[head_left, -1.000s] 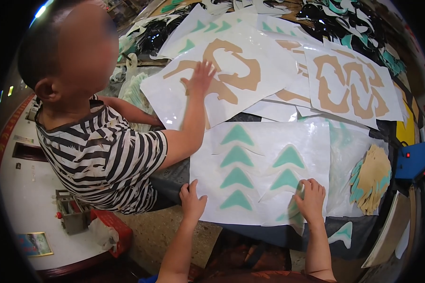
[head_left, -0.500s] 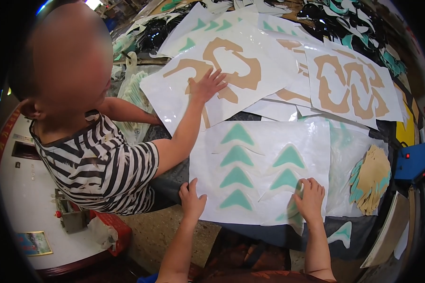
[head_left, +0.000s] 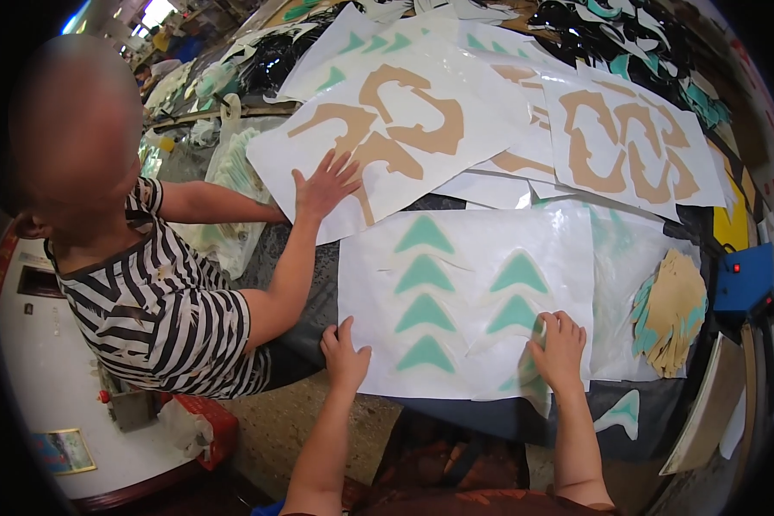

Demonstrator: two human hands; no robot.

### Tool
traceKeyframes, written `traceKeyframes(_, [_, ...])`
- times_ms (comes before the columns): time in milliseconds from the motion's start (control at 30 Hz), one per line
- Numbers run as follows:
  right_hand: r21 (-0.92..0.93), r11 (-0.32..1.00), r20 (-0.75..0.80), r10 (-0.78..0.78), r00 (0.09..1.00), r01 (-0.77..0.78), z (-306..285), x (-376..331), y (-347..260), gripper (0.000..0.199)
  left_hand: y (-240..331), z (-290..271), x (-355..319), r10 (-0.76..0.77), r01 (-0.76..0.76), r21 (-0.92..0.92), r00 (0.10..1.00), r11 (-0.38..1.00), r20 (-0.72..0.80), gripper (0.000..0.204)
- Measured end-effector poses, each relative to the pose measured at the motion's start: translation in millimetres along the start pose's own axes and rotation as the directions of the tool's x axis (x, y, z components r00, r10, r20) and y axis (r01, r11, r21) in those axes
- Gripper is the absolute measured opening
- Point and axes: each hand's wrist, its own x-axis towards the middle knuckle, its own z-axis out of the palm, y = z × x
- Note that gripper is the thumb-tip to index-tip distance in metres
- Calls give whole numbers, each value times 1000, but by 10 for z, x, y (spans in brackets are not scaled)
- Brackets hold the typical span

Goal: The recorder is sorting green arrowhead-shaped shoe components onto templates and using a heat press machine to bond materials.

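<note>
A white sheet (head_left: 374, 258) lies in front of me, with green V-shaped pieces (head_left: 426, 311) in two columns on it. At the sheet's left edge rests my left hand (head_left: 346, 357), thumb and fingers apart, holding nothing. My right hand (head_left: 562, 353) lies on the lower right of the sheet, fingers spread. Under its thumb side, the lowest piece (head_left: 509, 380) of the right column is partly hidden, and a pale corner of it pokes past the sheet's lower edge. A loose white and green piece (head_left: 623, 414) lies on the dark tabletop to the right.
On my left a person (head_left: 181, 292) in a striped top lays a hand (head_left: 327, 185) on a sheet with tan cut shapes (head_left: 426, 125). More such sheets (head_left: 568, 185) overlap behind. To the right are a stack of tan and green pieces (head_left: 669, 310) and a blue box (head_left: 742, 279).
The person on my left has leaned back, and their hand has slid left and nearer across the tan-shape sheet. My hands stay in place on the sheet; the whole view has shifted slightly.
</note>
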Motion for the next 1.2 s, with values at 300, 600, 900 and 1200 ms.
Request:
traceKeyframes(300, [-47,999,-17,3,1000,-4,80,2,49,55,-73,61,53,22,-21,37,999,999,-24,75])
traceKeyframes(600, [-34,999,-24,32,999,-32,86,-15,58,55,5,-16,46,-53,53,-4,998,999,36,73])
traceKeyframes(900, [-4,998,-14,58,998,-58,53,-18,43,52,-19,-15,71,-43,42,15,998,999,42,76])
traceKeyframes(1200, [-5,999,-17,37,999,-37,17,-28,36,50,-45,-34,81,-57,56,29,998,998,37,78])
